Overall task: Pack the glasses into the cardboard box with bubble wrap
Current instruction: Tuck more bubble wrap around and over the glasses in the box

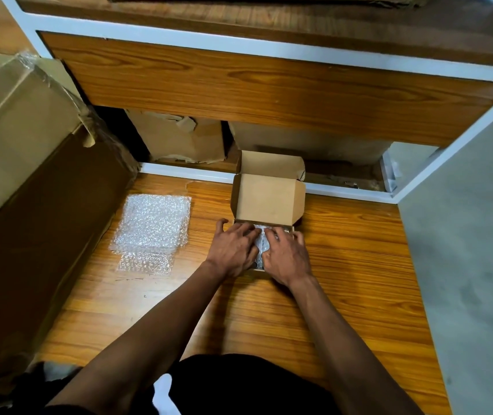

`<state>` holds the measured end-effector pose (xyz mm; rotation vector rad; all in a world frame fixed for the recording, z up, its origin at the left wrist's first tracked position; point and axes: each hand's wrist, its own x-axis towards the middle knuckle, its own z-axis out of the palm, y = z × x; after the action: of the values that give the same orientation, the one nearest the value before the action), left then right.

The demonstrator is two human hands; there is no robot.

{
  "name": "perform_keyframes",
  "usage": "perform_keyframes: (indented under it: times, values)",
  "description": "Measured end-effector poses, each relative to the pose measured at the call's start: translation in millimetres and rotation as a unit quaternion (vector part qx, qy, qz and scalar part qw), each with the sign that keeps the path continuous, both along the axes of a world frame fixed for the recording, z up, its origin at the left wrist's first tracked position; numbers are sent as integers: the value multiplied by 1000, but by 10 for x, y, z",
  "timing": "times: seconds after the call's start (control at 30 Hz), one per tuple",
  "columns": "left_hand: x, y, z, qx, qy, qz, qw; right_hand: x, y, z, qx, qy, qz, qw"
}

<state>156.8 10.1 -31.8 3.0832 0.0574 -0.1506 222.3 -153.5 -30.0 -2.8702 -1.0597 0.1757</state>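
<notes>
**Both hands down in the small box**

While I kneel on a wooden platform (344, 295) of warm orange grain, a long wooden cabinet front (239, 85) with white edging runs across from ten to two o'clock. Under it, behind a white rail, sit torn brown cartons (185, 142) in shadow. At nine o'clock a large cardboard carton (15, 139) with loose clear tape leans against the platform's edge, and at three o'clock grey floor (463, 235) drops away beside the wood.

Straight ahead at twelve o'clock stands the small cardboard box (269, 202), its lid flipped up and back toward the cabinet. Inside it lies a bundle of bubble wrap (259, 242); something dark shows through at its near end, but I cannot tell whether that is the glasses. My left hand (234, 247) lies over the left part of the box, fingers spread and nearly straight, pressing down on the wrap, thumb out over the box's left side. My right hand (287, 254) covers the right part, fingers bent a little, tips resting on the bundle.

At ten o'clock from the box, well apart from it, spare bubble wrap sheets (152, 226) lie flat on the wood, a smaller piece overlapping their near edge.
</notes>
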Motion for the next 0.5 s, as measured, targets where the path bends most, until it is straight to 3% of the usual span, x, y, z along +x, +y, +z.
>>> perform_keyframes:
  times: [0.5]
  values:
    - [-172, 67, 1, 16, 0, 33, 999, -122, -146, 41, 4, -19, -52, 998]
